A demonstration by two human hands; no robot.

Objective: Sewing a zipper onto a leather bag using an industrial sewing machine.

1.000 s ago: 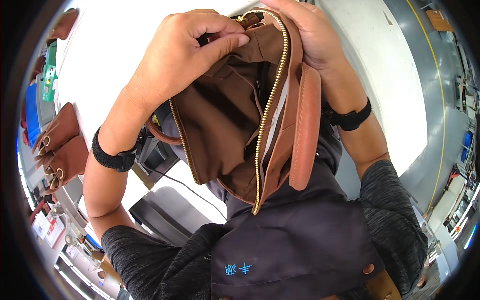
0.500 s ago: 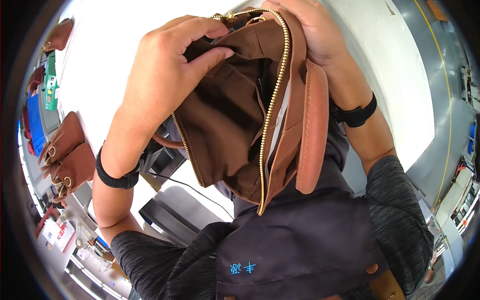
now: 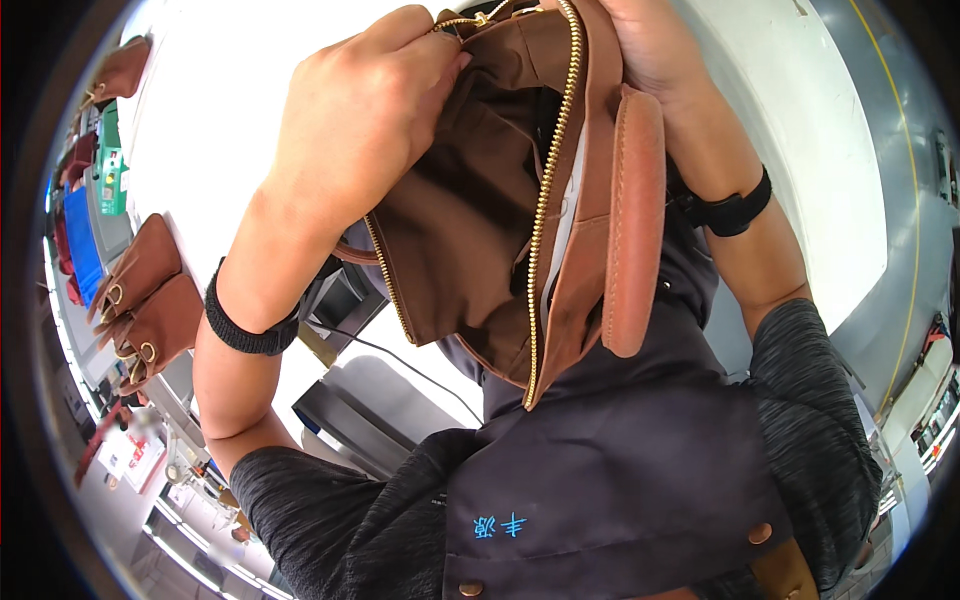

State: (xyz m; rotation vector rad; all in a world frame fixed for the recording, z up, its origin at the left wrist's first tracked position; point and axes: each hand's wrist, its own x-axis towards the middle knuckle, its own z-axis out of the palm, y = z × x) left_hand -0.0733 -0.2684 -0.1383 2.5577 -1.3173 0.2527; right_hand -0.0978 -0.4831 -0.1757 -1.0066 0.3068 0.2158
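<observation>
A brown leather handbag (image 3: pixel 590 260) hangs unzipped in front of me, its mouth facing up. Gold zipper teeth (image 3: pixel 553 170) run along both edges, and a dark brown lining (image 3: pixel 450 230) shows inside. A padded handle (image 3: pixel 634 220) stands along its right side. My left hand (image 3: pixel 365 110) is closed, with thumb and fingers pinching the bag's far left edge close to the gold zipper pull (image 3: pixel 482 18). My right hand (image 3: pixel 655 50) grips the far right side; the bag and the picture's edge hide most of its fingers.
Under the bag lies a white tabletop (image 3: pixel 220 130). More brown bags (image 3: pixel 165 320) stand at the left, near a blue panel (image 3: pixel 82 240) and a green box (image 3: pixel 110 160). A black cable (image 3: pixel 400 360) runs below the bag. Grey floor with a yellow line (image 3: pixel 912 150) lies at the right.
My left thumb and fingers, parted inside the bag's mouth before, have come together on its far left edge. The bag and both hands sit slightly higher in the picture.
</observation>
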